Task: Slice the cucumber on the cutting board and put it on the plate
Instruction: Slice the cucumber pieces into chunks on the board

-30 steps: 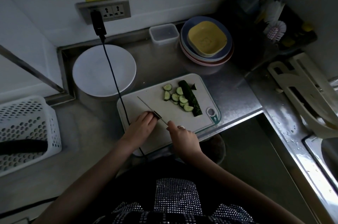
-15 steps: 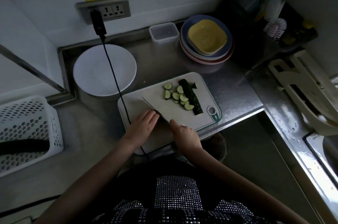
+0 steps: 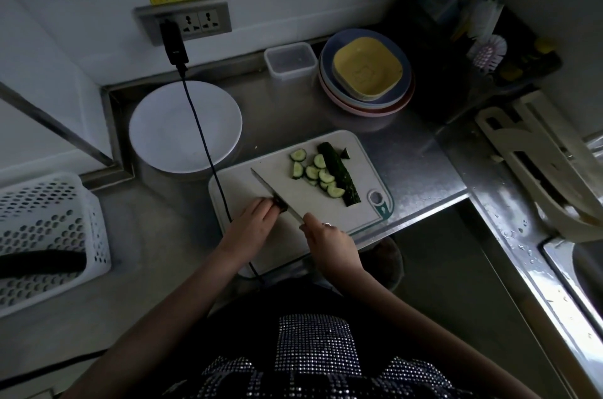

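Two hands at work over a white cutting board [image 3: 329, 229] at frame centre. Left hand [image 3: 253, 224], fingers curled down together, pinning a short dark cucumber stub [image 3: 281, 205] against the board near its lower left part. Right hand [image 3: 329, 240], fingers wrapped round the handle of a knife [image 3: 272, 191], ring on one finger; blade running up and to the left, edge touching the stub just beside the left fingertips. Further right on the same board, a cluster of pale cucumber slices [image 3: 315, 172], round and half-moon, some overlapping, none off the board. Just right of the slices and touching them, a long dark cucumber half [image 3: 339, 173] lying diagonally, with a small cut end piece [image 3: 345, 154] beside its upper end. Up and to the left of the board, near but apart, a round white plate [image 3: 186, 126] bearing no cucumber, crossed by a black cable [image 3: 199, 124] hanging from a plug in a wall socket [image 3: 184, 20] at upper left; same cable also crossing the board's left edge. Upper centre, a small clear lidded container [image 3: 291, 59]; right of it, a stack of coloured plates [image 3: 367, 85] topped by a yellow square dish. Far left, a white perforated basket [image 3: 49, 235] with a dark object inside, too dim to identify. All on a steel counter [image 3: 421, 170].
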### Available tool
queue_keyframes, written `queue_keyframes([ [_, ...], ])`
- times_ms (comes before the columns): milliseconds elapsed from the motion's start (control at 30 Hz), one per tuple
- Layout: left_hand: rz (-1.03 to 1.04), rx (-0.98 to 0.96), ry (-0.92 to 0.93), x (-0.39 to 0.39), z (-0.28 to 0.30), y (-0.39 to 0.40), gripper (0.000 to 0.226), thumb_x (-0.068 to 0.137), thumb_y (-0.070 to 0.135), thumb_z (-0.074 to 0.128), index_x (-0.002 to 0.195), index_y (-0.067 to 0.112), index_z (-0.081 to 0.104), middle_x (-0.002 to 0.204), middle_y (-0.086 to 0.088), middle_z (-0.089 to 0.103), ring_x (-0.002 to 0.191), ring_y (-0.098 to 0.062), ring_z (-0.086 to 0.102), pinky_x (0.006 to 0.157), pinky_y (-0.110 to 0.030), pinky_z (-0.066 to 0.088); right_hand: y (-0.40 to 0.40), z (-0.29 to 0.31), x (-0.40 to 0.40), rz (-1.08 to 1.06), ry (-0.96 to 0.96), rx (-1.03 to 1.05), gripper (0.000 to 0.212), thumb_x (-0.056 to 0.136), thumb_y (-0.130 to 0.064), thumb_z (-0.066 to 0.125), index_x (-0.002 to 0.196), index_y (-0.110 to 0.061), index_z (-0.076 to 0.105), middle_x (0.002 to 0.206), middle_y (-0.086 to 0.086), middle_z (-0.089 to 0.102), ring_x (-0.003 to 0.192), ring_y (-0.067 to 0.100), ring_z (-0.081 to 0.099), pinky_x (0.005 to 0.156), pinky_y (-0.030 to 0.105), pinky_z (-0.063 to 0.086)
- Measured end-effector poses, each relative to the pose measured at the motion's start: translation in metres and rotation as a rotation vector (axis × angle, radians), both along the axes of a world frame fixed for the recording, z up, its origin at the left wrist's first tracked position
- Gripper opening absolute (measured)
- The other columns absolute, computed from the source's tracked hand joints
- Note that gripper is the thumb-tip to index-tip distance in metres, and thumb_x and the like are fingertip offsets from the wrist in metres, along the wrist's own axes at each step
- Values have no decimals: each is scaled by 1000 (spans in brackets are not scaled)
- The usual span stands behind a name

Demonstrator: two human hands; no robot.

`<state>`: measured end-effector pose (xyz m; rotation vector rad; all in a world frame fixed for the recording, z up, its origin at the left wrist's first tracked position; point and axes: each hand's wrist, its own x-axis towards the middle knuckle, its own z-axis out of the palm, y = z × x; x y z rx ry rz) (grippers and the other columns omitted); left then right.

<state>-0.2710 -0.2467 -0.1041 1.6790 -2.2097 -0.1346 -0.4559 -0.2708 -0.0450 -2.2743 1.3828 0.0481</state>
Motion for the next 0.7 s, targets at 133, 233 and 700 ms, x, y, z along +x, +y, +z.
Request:
queue_keyframes([
  [133, 17, -16, 2, -2, 1, 1, 36, 76, 2, 46, 111, 1, 54, 102, -16, 57, 100, -27, 45, 73, -39, 56, 1, -1, 1, 26, 35, -4, 22, 102, -35, 35, 112, -15, 41, 92, 15, 64, 80, 38, 63, 57, 33, 35],
  [233, 29, -43, 3, -2, 1, 1, 42, 69, -5, 65, 110, -1, 57, 101, -18, 58, 100, -28, 45, 75, -39, 55, 1, 0, 2, 48, 61, -21, 23, 102, -34, 34, 114, -15, 41, 93, 15, 64, 81, 37, 63, 57, 32, 36],
  [700, 36, -32, -12, -2, 2, 3, 58, 47, -10, 83, 101, -3, 64, 104, -17, 57, 99, -28, 44, 72, -39, 55, -3, -10, 2, 35, 141, 64, 15, 98, -17, 39, 113, -19, 36, 96, 15, 63, 84, 38, 63, 60, 36, 38],
])
